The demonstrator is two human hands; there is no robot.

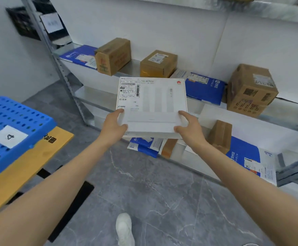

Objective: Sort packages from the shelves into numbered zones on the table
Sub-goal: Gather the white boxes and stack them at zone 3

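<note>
White flat box is mid-air at centre frame, in front of the shelf and off it. Left grip is clamped on the near-left corner and right grip on the near-right, thumbs on top. Shipping label faces up at the box's 11 o'clock.

Risks:
- Both holds are on the near edge only, so the far end overhangs. The carton looks slick, so it could pivot down or slip out on a fast swing.
- The only zone in view is blue perforated tray "4" on the yellow surface at 9 o'clock. The label text is too small to read here, so a mis-sort is possible.
- The path to 9 o'clock passes the shelf upright, and a box corner could clip it.
</note>
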